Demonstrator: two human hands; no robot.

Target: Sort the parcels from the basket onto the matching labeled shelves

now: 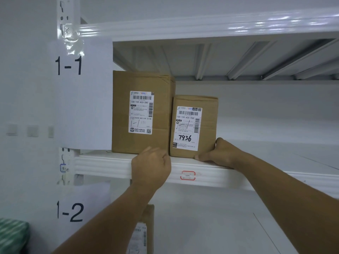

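Two brown boxes are stood upright on the shelf (110, 164), which is marked by the 1-1 sign (73, 92) taped to the left post. The large box (143, 79) is placed at the left end. The small box (194, 101) is set just beside it on the right; whether the two touch cannot be told. A printed shipping label is carried on the front of each, and "7936" is handwritten on the small box's label.

The small box is gripped at its lower right corner by the right hand (218, 153): the thumb is laid along the bottom front edge and the fingers are wrapped round the right side. The left hand (151, 165) is held at the shelf's front lip, below the seam between the boxes, with fingers curled. Whether anything is pinched by it cannot be told. The hands are kept apart, with the small box's front between them.

A red sticker (187, 175) is stuck on the shelf's front beam. A 1-2 sign (70, 212) is hung lower down, and a third box (148, 217) is partly hidden behind the left forearm there. A green cloth (11, 233) is seen at the bottom left corner.
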